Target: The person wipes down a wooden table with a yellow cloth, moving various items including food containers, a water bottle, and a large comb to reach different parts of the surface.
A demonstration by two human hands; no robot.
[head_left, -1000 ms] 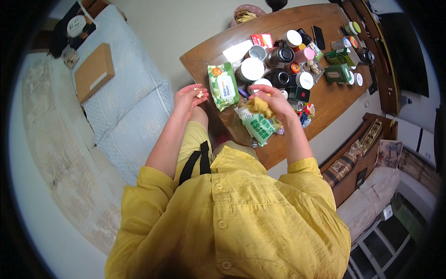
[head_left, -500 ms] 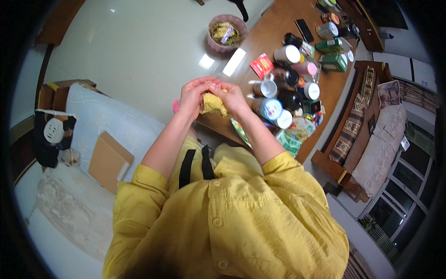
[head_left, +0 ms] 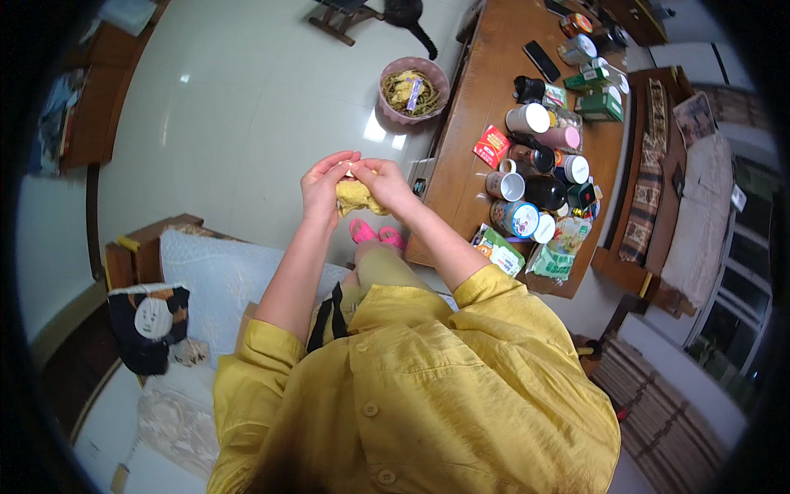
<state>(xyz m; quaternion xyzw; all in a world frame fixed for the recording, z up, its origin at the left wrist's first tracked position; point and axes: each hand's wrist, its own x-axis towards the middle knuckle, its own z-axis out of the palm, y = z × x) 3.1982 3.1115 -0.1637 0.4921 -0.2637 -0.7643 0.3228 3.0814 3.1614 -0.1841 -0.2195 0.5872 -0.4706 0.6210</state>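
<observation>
Two pieces of furniture far left: cabinet [head_left: 90, 95], then bed [head_left: 210, 284] with pale blue cover, its wooden end standing up. Black bag [head_left: 150, 325] with white face print leans at that end. Both hands are out over the floor [head_left: 222, 123], left of the counter [head_left: 461, 132], fingertips together. Left [head_left: 319, 191]: fingers curled, pinching a white bit [head_left: 349, 170] at the tips. Right [head_left: 385, 188]: closed on the yellow piece [head_left: 355, 198], crumpled, hanging below the thumbs between the palms; can't tell what it's made of. Pink slippers [head_left: 361, 231] below it. Stool [head_left: 347, 18] and dark cat [head_left: 403, 11] up top, cat's tail pointing at the bin. Pink bin [head_left: 398, 116] on floor beyond the hands, near the counter's side: stringy stuff plus a wrapper [head_left: 414, 95] on top. Counter's near corner is close to the right forearm. Counter is crowded: wipes pack [head_left: 498, 251] at near end, red packet [head_left: 492, 146], mug [head_left: 504, 186], blue-rimmed can [head_left: 521, 220], green bag [head_left: 553, 260], phone [head_left: 541, 61] at far end. Front row partly hides jars behind. Far right: sofa [head_left: 679, 214] past the counter.
</observation>
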